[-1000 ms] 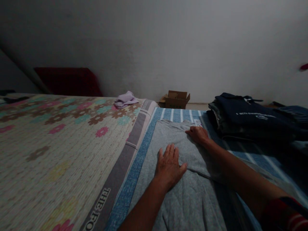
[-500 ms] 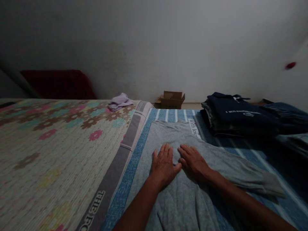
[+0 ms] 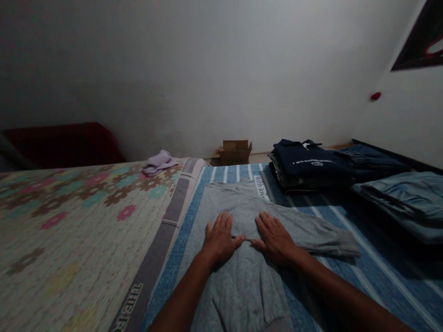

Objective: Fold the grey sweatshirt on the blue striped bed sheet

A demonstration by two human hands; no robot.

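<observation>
A grey long-sleeved shirt (image 3: 242, 207) lies spread on a blue striped sheet (image 3: 374, 263) on the bed. My left hand (image 3: 218, 238) rests flat on the shirt's middle, fingers stretched out and together. Beside it, my right hand (image 3: 275, 237) also lies flat on the grey cloth, fingers extended, thumb toward the left hand. One grey sleeve (image 3: 328, 237) is folded across and points to the right. Neither hand grips anything.
A floral mat (image 3: 69, 221) covers the bed's left side, with a small lilac cloth (image 3: 159, 162) at its far edge. A stack of folded dark clothes (image 3: 308, 166) and blue-grey folded garments (image 3: 401, 198) sit at the right. A cardboard box (image 3: 234, 152) stands by the wall.
My right hand drew back from the shirt's far collar area to lie flat beside my left hand. The sleeve now lies folded across to the right. The view shifted rightward.
</observation>
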